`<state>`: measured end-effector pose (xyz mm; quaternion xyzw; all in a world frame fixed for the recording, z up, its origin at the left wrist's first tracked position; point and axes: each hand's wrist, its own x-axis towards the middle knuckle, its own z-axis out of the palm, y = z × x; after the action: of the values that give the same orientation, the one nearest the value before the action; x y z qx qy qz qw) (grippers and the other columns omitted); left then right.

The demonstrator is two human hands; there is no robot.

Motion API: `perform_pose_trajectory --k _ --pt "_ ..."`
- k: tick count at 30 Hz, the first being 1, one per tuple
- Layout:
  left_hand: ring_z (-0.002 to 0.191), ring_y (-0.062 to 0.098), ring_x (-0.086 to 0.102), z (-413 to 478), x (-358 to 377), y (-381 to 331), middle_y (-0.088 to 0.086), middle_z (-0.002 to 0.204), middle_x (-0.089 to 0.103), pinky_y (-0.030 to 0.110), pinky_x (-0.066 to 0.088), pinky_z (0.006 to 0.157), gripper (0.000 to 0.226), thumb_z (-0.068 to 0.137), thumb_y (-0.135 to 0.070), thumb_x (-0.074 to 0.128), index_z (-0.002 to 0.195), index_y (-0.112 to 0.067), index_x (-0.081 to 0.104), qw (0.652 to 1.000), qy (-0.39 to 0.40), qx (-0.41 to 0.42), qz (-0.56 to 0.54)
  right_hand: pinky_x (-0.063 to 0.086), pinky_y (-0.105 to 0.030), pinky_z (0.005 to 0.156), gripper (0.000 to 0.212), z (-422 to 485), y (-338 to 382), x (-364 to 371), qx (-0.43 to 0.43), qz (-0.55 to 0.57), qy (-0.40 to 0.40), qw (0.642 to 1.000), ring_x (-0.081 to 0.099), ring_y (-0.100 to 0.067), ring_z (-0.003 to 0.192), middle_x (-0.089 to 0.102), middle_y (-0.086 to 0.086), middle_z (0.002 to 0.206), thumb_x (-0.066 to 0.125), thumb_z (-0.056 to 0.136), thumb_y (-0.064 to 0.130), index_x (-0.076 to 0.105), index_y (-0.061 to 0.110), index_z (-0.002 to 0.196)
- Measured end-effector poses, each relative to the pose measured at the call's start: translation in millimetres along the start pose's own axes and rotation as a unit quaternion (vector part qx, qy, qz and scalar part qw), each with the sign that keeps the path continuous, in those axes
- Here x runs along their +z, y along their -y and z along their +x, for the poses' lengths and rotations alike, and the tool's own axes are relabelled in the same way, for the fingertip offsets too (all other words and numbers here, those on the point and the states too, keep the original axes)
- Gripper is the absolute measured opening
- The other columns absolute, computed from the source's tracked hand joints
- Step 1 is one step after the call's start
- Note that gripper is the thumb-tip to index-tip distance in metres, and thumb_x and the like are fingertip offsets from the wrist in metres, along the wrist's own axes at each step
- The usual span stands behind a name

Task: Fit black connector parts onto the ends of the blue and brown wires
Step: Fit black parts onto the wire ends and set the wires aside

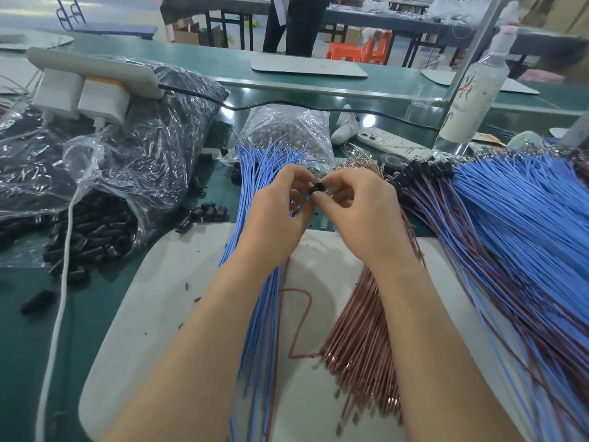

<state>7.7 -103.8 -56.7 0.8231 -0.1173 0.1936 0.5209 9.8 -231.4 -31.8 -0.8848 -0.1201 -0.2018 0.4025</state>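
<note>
Your forearms cross the pale mat [159, 298], between the loose blue wires [255, 314] and brown wires [360, 330]. Above them, your left hand [274, 215] and right hand [363, 218] both pinch one black connector part [317, 187] at the fingertips. You seem mid-fitting. Next, seat the wire ends fully, though your fingers hide them.

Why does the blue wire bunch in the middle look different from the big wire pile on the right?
The middle blue bunch is all blue; the right pile mixes blue and brown wires. The blue bunch's far ends have no black parts; the right pile's wear black connector parts. The blue bunch is narrow; the right pile spreads wider. Both lie on the bench.
</note>
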Motion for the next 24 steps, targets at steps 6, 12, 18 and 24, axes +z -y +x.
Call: perform_pose_trajectory --k 6,12,18,24 --pt "0.056 0.0 0.052 1.1 4.9 8.1 -0.013 0.06 0.054 0.023 0.042 0.057 0.015 0.087 -0.015 0.061 0.074 -0.022 0.057 0.995 -0.011 -0.032 0.099 0.048 -0.017 0.074 0.012 -1.6 4.6 3.5 -0.006 0.014 0.007 1.0 0.059 -0.009 0.072 0.065 0.0 0.083 0.075 0.079 0.02 0.07 0.014 0.089" --pt "0.073 0.015 0.069 0.6 4.3 6.6 0.002 0.073 0.07 0.039 0.056 0.075 0.011 0.087 -0.011 0.064 0.077 -0.016 0.064 0.996 0.002 -0.061 0.058 0.049 -0.011 0.064 0.015 7.6 -22.2 -19.0 0.079 0.005 -0.011 0.997 0.06 -0.004 0.066 0.064 0.014 0.077 0.059 0.092 0.017 0.072 0.021 0.098" --pt "0.077 0.016 0.068 0.0 5.0 5.0 -0.001 0.075 0.071 0.039 0.055 0.08 0.002 0.085 -0.013 0.068 0.086 -0.013 0.069 0.996 0.026 -0.055 0.065 0.037 -0.007 0.061 0.013 7.7 -36.6 -5.4 0.119 -0.084 0.056 0.988 0.054 -0.001 0.07 0.061 0.009 0.078 0.059 0.088 0.012 0.066 0.022 0.088" --pt "0.076 0.015 0.069 -1.0 3.7 4.6 0.0 0.076 0.071 0.038 0.055 0.08 0.002 0.085 -0.011 0.067 0.086 -0.013 0.069 0.996 0.033 -0.047 0.067 0.035 -0.011 0.074 0.019 9.0 -36.3 -8.0 0.136 -0.101 0.081 0.982 0.056 -0.01 0.086 0.066 0.005 0.092 0.057 0.089 0.012 0.069 0.019 0.102"
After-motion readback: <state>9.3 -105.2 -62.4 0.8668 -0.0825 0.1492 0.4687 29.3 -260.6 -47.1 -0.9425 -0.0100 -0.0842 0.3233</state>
